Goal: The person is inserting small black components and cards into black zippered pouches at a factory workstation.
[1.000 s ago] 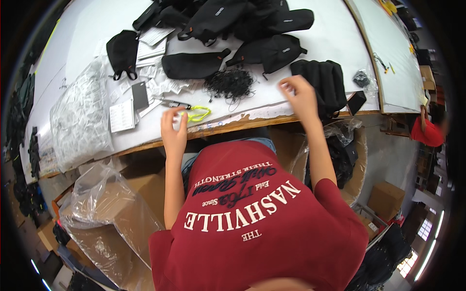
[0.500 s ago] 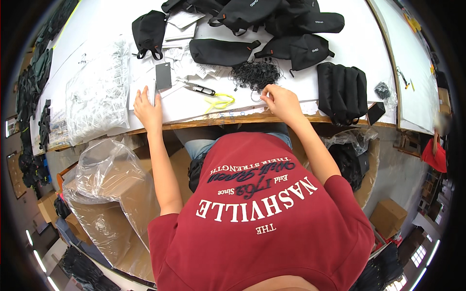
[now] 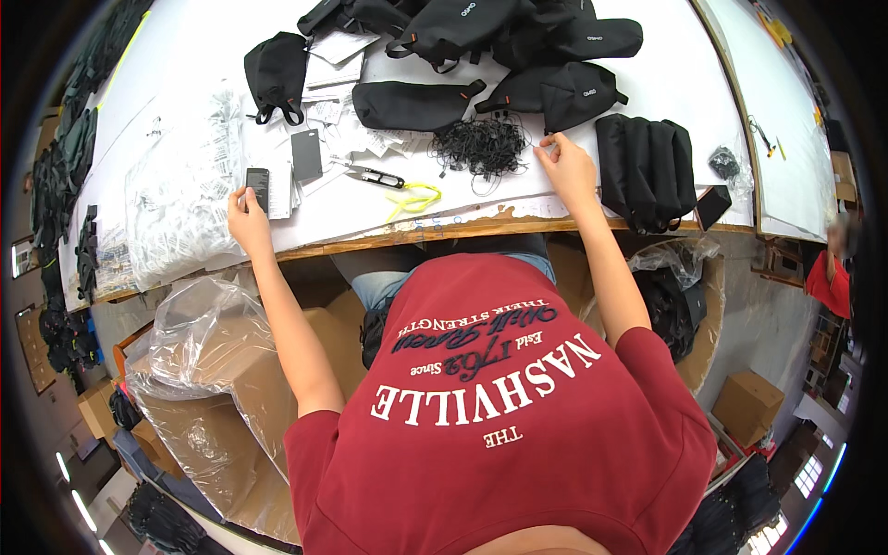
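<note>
My left hand grips a black hang tag between thumb and fingers, at the left side of a stack of white tags. My right hand is raised over the table with thumb and fingertips pinched together, just right of a tangled pile of thin black string loops. Whatever is in that pinch is too fine to make out. Black pouch bags lie just beyond it. Between my hands are black-handled thread snips and a loop of yellow cord. A dark grey card rests beside the tag stack.
A large clear bag full of white labels covers the table's left part. Several folded black bags stand at right, near a small black box. More black pouches are heaped at the back. Below the edge stands a plastic-lined carton.
My left hand has moved left and closed on a black tag from the stack. My right hand has lifted away from the string pile, going right and farther from me.
</note>
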